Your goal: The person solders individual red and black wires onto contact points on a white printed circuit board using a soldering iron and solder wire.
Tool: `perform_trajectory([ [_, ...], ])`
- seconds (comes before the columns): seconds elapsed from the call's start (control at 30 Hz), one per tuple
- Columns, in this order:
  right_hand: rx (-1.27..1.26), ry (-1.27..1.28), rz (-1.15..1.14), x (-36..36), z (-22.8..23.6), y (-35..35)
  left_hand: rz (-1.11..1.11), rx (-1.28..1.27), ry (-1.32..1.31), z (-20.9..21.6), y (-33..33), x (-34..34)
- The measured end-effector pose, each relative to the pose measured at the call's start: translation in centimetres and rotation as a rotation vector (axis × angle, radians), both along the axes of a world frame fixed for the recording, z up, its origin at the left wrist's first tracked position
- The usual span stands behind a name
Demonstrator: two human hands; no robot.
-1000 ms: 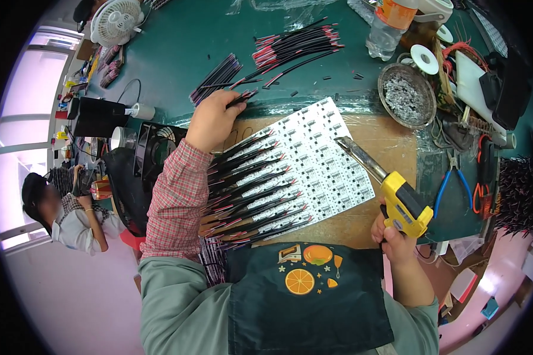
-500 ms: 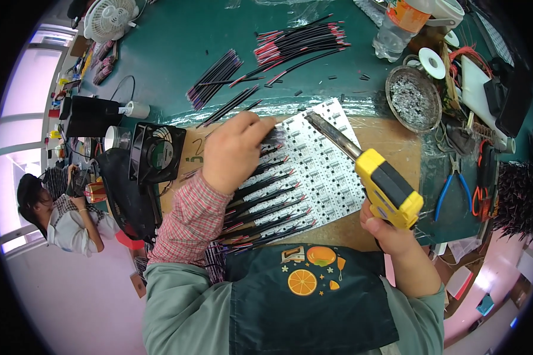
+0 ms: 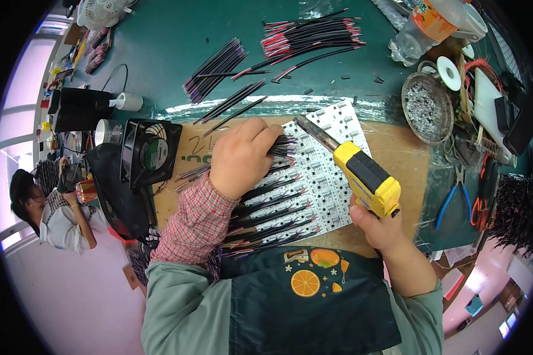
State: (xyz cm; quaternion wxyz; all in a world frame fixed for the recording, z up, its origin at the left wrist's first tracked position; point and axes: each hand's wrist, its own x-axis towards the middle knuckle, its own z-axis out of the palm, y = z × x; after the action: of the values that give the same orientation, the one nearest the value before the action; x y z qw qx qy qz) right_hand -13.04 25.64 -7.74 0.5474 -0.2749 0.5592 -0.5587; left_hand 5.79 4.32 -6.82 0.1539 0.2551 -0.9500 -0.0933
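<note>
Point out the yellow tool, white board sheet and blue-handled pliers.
Yellow tool (image 3: 367,176): head view, black body panel.
White board sheet (image 3: 326,180): head view, patterned face.
Blue-handled pliers (image 3: 447,206): head view, left handle.

"Where's the light from?"
"Windows (image 3: 26,74) at left, blown out pinkish-white."
"Any glare?"
"White streaks on the plastic film (image 3: 183,109) across the counter (image 3: 166,41)."
"Distortion?"
"Edges bend; corners go black."

The green bench (image 3: 172,44) bore a brown board (image 3: 404,155) near its front edge, with a white circuit sheet (image 3: 323,189) on top. Black-and-red wires (image 3: 311,38) lay beyond it, a darker bundle (image 3: 216,71) to their left; a metal dish (image 3: 426,109) and blue-handled pliers (image 3: 445,207) lay at right.
</note>
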Motion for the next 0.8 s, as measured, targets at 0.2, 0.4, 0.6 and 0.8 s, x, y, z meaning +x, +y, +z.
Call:
perform_trajectory([
  [0.2, -0.032, 0.034, 0.008, 0.05, -0.45, -0.35, 0.002, 0.013, 0.005, -0.08, -0.11, 0.17],
  [0.4, 0.006, 0.015, -0.009, 0.23, -0.78, -0.34, -0.001, 0.016, -0.017, -0.12, -0.14, 0.09],
  [0.6, 0.051, 0.004, 0.035, 0.01, -0.43, -0.50, -0.008, 0.016, -0.022, 0.01, -0.11, 0.11],
  [0.8, 0.012, 0.040, -0.004, 0.40, -0.37, -0.79, -0.017, 0.006, -0.018, 0.00, -0.11, -0.11],
])
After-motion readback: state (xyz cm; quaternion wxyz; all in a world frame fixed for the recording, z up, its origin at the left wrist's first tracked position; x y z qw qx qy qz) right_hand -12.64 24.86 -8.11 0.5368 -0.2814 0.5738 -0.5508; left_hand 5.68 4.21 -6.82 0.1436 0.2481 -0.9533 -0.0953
